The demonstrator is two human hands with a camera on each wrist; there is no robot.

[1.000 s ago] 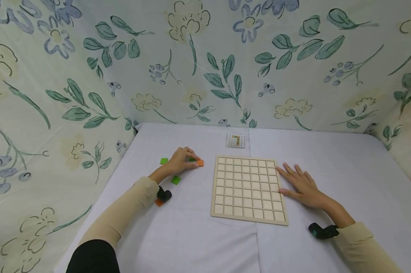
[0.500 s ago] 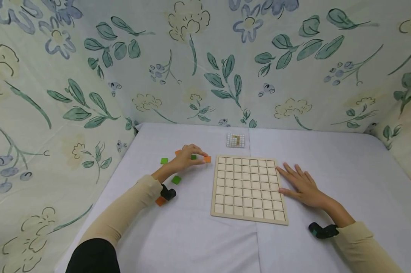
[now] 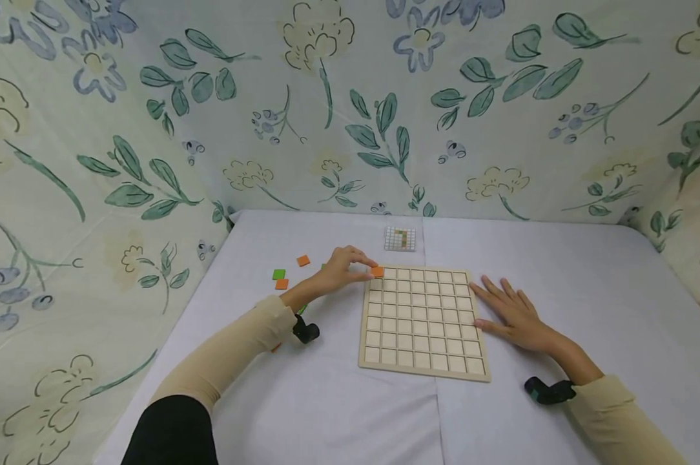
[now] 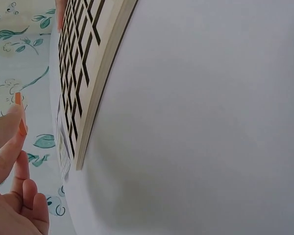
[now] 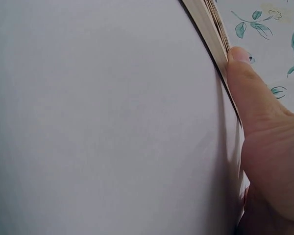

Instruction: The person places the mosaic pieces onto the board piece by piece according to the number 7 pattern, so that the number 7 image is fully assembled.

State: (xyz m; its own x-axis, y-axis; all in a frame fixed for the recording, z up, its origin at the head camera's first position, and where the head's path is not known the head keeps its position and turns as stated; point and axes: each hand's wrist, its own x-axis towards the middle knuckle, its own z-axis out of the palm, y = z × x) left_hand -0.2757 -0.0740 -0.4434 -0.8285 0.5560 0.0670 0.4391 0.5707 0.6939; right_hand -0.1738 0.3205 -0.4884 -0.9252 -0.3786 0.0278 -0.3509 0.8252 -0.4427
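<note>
My left hand (image 3: pixel 339 270) pinches an orange square tile (image 3: pixel 377 272) between thumb and fingers, over the far left corner of a wooden grid board (image 3: pixel 422 316). In the left wrist view the orange tile (image 4: pixel 21 115) shows edge-on at the fingertips, above the level of the board (image 4: pixel 100 73). With fingers spread, my right hand (image 3: pixel 515 320) rests at the board's right edge. The thumb (image 5: pixel 247 78) lies on that edge in the right wrist view. The board's cells hold no tiles.
Left of the board lie loose tiles, among them an orange tile (image 3: pixel 303 261), a green tile (image 3: pixel 278 274) and another orange tile (image 3: pixel 281 284). The left arm partly covers others. Behind the board lies a small card (image 3: pixel 400 239) with a coloured grid pattern. Floral cloth (image 3: pixel 350 129) hangs behind the table.
My left hand has moved right with the orange tile, from the table beside the board to above its far left corner. More loose tiles show behind it. My right hand has stayed put.
</note>
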